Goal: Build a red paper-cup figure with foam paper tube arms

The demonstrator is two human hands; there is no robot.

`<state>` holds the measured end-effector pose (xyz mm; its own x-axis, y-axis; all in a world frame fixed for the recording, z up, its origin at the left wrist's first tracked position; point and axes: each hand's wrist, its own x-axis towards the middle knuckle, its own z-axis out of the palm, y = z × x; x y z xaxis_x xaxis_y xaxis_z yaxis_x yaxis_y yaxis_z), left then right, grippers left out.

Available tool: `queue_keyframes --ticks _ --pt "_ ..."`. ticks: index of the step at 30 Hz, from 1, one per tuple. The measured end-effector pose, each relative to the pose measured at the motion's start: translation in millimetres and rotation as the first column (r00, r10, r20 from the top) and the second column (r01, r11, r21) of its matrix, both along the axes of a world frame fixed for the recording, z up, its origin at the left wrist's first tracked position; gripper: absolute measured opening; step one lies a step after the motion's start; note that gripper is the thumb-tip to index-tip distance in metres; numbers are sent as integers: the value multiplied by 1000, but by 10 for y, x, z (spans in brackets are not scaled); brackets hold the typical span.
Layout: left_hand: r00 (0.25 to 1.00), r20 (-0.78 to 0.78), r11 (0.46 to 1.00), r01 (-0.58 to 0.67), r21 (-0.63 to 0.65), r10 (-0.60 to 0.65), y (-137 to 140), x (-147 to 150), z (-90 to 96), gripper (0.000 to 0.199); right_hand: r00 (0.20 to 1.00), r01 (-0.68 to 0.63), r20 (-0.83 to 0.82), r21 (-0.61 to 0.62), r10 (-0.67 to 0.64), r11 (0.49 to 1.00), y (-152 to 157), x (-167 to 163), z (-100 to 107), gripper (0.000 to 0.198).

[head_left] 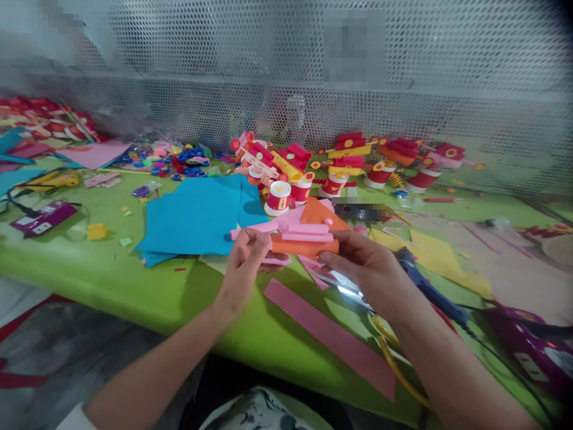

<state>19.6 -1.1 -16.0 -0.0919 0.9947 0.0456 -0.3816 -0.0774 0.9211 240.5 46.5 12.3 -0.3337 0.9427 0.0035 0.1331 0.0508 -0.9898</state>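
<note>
Between my hands is an orange paper roll (304, 246) with smaller pink paper rolls (308, 229) lying along its top. My left hand (246, 260) pinches the left end, where a thin pink tube (250, 230) sticks out past the fingers. My right hand (364, 260) grips the right end of the orange roll between thumb and fingers. A long pink paper strip (331, 337) lies on the green table below. Near my right wrist are scissors with yellow handles (389, 334), partly hidden by the forearm, and a blue glue gun (430, 292).
Blue sheets (192, 215) lie left of centre. Finished red-and-white cup figures (278, 197) stand along the back by a perforated metal panel (268, 71). Purple power strips (42, 218) with cables sit at both sides. Yellow sheets (443, 257) and paper scraps lie at right.
</note>
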Motion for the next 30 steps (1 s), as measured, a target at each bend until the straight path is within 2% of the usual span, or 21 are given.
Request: queue_keyframes --ticks 3,6,9,13,17,24,30 --pt "1000 22 1000 21 0 -21 11 -5 19 52 996 -30 80 9 29 1000 -4 -4 -22 55" --pt "994 -64 996 87 -21 -88 2 2 33 58 988 -67 144 27 62 997 -11 -19 -48 58" --pt "982 -148 992 110 -64 -118 -17 17 41 61 984 -89 157 28 84 996 -10 -30 -75 60" --pt "974 -141 983 169 -78 -179 -28 36 50 58 986 -89 144 3 88 996 -14 -42 -78 64" --pt "969 -172 984 172 -53 -179 -34 45 56 49 989 -108 100 -9 109 994 -71 -78 -1 69" --pt "935 -305 981 195 16 -181 -83 62 35 47 998 -53 31 -21 54 998 -135 -95 71 49" --pt "904 -413 988 145 51 -111 -91 65 18 44 999 -13 43 -33 14 999 -116 -108 49 49"
